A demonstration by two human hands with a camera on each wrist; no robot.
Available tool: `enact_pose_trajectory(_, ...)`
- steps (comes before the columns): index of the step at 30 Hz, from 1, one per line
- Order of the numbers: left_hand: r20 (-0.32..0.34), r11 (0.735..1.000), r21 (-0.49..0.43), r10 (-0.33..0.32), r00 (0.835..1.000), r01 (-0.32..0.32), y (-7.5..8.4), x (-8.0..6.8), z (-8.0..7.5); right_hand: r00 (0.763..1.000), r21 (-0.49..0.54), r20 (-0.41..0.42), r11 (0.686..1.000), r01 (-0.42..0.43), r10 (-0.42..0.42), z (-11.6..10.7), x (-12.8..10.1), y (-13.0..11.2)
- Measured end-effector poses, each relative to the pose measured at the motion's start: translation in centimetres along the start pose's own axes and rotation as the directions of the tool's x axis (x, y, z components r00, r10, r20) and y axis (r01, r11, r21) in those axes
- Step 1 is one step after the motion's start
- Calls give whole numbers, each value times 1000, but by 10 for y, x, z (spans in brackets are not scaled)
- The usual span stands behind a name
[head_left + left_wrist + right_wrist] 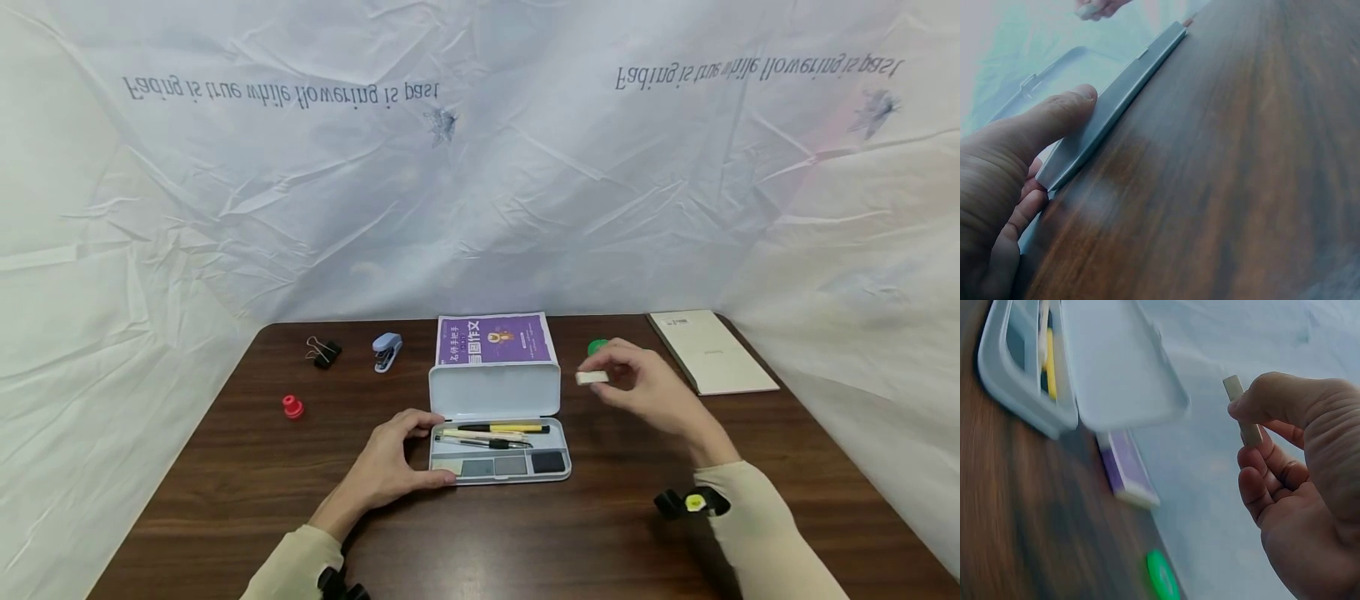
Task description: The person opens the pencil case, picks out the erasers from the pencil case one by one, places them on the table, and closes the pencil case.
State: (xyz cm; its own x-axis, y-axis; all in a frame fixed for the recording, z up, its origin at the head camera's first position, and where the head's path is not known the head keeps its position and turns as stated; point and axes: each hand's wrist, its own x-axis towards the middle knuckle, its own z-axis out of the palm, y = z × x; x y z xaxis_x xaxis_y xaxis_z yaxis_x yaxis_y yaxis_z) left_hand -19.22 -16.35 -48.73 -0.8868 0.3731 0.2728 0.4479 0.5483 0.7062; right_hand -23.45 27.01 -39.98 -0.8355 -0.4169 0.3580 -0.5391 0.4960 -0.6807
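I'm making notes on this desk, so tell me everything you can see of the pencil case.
The pencil case is a pale grey, round-cornered box, apparently hard plastic. It rests flat on the table, its hinged lid open at the back, in front of a purple book. Pens or pencils lie in the long rear section; the front strip has a row of squarish sections, pale at left, grey between, dark at right. The left hand holds its left end, thumb at the front edge.

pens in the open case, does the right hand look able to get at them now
Likely not: the raised lid leaves the pens uncovered, but the right hand pinches a white block and would probably need to free itself first.
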Motion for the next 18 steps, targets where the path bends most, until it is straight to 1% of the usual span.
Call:
enact_pose_trajectory(4, -2, 1000, 2, 2, 1000, -2, 0, 0, 0, 998, -12, -15, 998, -60, 60, -13, -17, 15)
enact_pose_trajectory(8, -1, 1000, 5, 3, 1000, -3, 0, 0, 0, 995, 2, -12, 995, -101, 101, -19, -31, 29)
enact_pose_trajectory(15, 6, 1000, 4, -6, 1000, 6, -1, 0, 0, 992, -91, -28, 988, -121, 119, -20, -48, 48)
enact_pose_trajectory(18, 8, 1000, 6, -13, 1000, 13, -1, 0, 0, 992, -103, -30, 987, -125, 122, -19, -52, 55)
